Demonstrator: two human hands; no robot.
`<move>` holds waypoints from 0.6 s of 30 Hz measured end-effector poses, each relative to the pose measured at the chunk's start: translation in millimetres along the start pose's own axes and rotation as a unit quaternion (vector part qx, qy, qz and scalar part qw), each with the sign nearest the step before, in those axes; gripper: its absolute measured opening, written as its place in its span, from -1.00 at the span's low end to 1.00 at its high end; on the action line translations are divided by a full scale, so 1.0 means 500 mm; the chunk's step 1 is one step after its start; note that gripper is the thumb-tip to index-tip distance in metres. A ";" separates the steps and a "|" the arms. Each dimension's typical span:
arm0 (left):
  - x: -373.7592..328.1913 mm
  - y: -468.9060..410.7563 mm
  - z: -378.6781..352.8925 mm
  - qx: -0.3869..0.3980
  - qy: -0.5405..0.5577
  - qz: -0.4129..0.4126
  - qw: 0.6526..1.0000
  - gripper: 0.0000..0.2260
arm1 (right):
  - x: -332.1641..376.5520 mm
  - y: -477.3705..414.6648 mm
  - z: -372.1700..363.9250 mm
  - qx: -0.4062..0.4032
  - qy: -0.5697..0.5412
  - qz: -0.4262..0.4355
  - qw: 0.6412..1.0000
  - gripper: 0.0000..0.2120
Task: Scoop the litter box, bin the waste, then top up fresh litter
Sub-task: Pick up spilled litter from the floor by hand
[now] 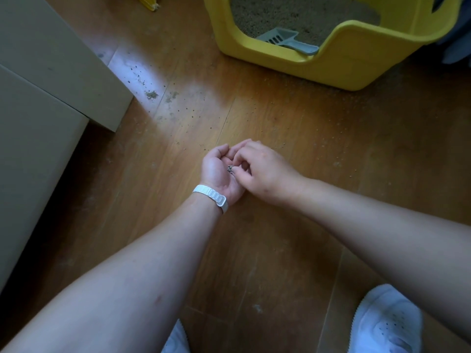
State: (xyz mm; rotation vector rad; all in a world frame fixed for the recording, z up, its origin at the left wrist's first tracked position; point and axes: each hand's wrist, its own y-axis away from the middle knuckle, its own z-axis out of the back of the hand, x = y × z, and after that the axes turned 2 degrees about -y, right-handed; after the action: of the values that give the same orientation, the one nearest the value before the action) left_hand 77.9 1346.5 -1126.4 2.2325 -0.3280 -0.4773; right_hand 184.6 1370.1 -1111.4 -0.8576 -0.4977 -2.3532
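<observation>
Granules of dark grey litter (230, 169), a small crumbly clump, sit pinched in my right hand's (262, 169) grip, thumb and fingertips closed on them. My left hand (216, 169) lies palm-up directly beneath, cupped into a shallow bowl with the fingers curled in around the same clump; I cannot tell how much more lies in the palm. A white segmented watch band (210, 197) wraps that wrist.

Both hands hover low over the wooden plank floor (280, 230), smooth and glossy, speckled with loose grains. A small dusty heap of spilled litter (151, 95) lies well off to the left, near a matte cardboard box (51, 77).

Farther ahead stands the yellow plastic litter box (331, 70), rounded and thick-walled with a dipped front lip. It holds sandy, fine-grained beige litter (293, 14). A grey slotted plastic scoop (285, 40) rests inside, blade on the litter, handle on the lip.

White perforated shoes (387, 324) show at the bottom edge.
</observation>
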 end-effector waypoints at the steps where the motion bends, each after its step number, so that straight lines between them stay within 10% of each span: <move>1: -0.001 0.000 0.002 0.001 -0.004 0.000 1.000 -0.56 | -0.002 0.001 -0.001 -0.003 0.002 -0.001 1.000 -0.87; 9: -0.017 0.004 0.039 -0.017 -0.018 -0.011 1.000 -0.59 | -0.085 -0.012 0.031 -0.105 0.000 -0.058 0.993 -0.90; 18: -0.023 0.010 0.036 -0.017 -0.012 -0.006 1.000 -0.58 | -0.171 -0.017 0.023 -0.044 0.086 -0.158 0.983 -0.79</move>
State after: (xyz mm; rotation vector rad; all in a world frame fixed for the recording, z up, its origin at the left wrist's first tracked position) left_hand 59.1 1335.4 -1130.7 2.1984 -0.3171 -0.5118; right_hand 237.9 1416.0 -1161.9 -0.6422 -0.4900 -2.7285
